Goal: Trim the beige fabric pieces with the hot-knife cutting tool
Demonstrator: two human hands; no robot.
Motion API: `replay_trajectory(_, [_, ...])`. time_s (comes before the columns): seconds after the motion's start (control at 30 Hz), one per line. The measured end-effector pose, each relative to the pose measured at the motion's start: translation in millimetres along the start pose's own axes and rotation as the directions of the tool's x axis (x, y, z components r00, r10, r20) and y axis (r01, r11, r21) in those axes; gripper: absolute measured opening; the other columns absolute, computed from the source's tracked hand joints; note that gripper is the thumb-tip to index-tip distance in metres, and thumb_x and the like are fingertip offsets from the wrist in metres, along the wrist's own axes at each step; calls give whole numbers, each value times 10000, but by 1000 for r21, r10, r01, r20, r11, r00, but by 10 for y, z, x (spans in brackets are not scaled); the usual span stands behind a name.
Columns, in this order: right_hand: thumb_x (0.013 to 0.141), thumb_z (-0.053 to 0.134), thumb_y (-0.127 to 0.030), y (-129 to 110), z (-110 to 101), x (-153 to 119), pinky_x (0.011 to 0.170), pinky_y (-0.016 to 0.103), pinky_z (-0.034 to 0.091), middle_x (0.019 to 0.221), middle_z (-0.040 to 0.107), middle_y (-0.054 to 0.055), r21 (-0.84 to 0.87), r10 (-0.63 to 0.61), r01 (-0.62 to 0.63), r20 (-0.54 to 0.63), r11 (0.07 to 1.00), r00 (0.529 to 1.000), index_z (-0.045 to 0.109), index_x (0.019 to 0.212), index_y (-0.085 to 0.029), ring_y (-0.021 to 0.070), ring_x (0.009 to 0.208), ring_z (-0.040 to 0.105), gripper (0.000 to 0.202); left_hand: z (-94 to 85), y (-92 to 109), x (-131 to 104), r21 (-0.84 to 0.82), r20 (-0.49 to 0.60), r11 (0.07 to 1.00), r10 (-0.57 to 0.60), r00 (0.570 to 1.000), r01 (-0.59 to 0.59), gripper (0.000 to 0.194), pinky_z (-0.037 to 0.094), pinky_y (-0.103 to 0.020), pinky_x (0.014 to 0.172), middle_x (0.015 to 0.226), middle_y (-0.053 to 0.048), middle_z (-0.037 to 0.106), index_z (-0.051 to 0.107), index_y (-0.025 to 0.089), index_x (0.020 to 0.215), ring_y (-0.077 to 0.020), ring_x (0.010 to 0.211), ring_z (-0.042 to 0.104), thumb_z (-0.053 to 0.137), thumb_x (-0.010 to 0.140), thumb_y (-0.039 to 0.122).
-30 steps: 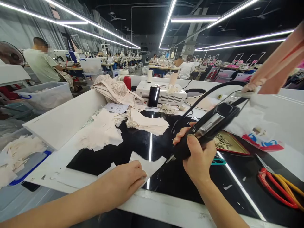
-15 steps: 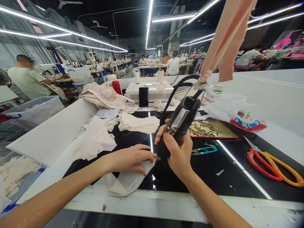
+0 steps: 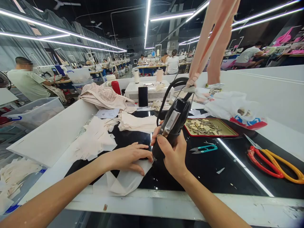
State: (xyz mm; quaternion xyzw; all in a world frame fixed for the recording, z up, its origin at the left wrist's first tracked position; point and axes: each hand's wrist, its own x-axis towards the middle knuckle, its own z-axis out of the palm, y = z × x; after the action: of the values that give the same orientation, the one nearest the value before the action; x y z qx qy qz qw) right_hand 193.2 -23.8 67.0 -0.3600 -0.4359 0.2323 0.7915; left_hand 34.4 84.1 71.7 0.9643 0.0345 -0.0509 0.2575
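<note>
My right hand is wrapped round a black corded handheld tool with a silver metal plate or lever on its side. The tool is tilted, its lower end close to the tabletop, and hangs from pink fabric strips tied at its top. My left hand lies with fingers stretched over a pale fabric piece at the table's front edge. Its fingertips are right beside the tool's lower end, at the fabric's edge. Whether the tool touches the fabric is hard to tell.
Pale fabric pieces lie in a loose pile and a neat stack. Right of the tool are teal thread snips, a seed tray, and red-and-orange scissors. A phone stands at the back.
The tool and my right hand have shifted a little to the left, and the pink strips have swung left with them. My left hand has moved slightly left over the fabric.
</note>
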Motion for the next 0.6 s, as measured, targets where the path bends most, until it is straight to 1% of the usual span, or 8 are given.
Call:
replay_trajectory(0.13, [877,778,-367,-6,8,-13,658,297,566,847,699,-31,-33,9,-10,-10,999,1000,634,1048,-248,145,678,648,254,-5,7,7,-21,17,1000,-10,1000,10,305,320,-488,1220,1354,-75,660,649,235,1210,-321,1474,438,776,959,352])
replay_trajectory(0.23, [882,776,-374,-26,17,-42,652,303,577,847,704,-26,-18,21,-22,-13,1000,1000,635,1040,-248,147,665,654,246,-7,7,13,-33,22,999,-12,1000,13,314,339,-493,1206,1363,-80,653,652,236,1206,-328,1465,449,783,954,370])
replay_trajectory(0.4, [875,798,-423,-37,44,-112,669,308,589,838,696,-27,33,11,-11,11,999,1000,640,1036,-259,150,677,655,279,19,-42,16,-46,-7,999,21,1000,-21,373,352,-492,1215,1413,-111,633,658,218,1273,-342,1489,430,778,958,378])
replay_trajectory(0.6, [885,795,-416,-32,56,-153,701,312,589,870,706,-17,34,48,-49,21,998,999,648,1051,-260,151,705,667,271,55,-83,23,-42,-22,998,35,999,-36,444,334,-522,1224,1458,-112,619,657,248,1332,-350,1470,453,788,946,423])
